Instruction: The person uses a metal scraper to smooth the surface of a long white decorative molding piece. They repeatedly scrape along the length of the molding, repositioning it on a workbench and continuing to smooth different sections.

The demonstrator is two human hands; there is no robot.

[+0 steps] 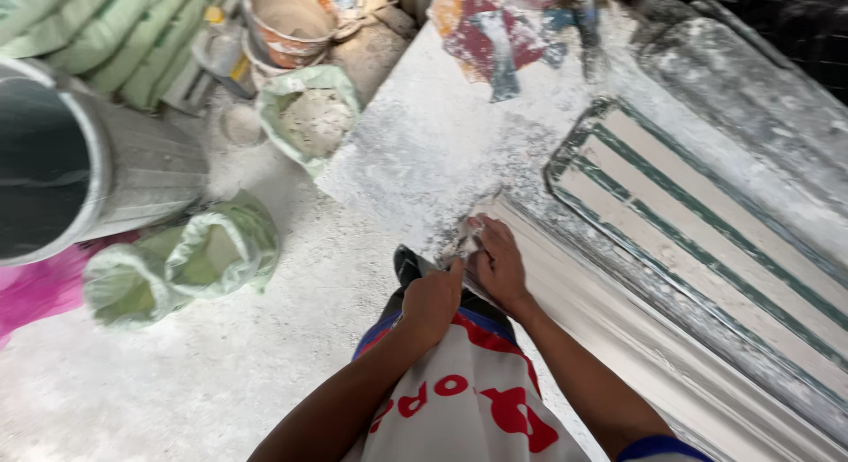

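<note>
Left hand [431, 299] fisted at white moulding [565, 276] end; right hand [500, 266] pressed flat, fingers together

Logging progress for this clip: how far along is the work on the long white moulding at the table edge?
Done: the moulding lies formed along the dusty table, beside a striped mould tray. In hand: both hands meet at its near end, the left hand closed, the right hand pressing a small pale piece there. Left: the end looks rough, and white powder covers the table.
</note>
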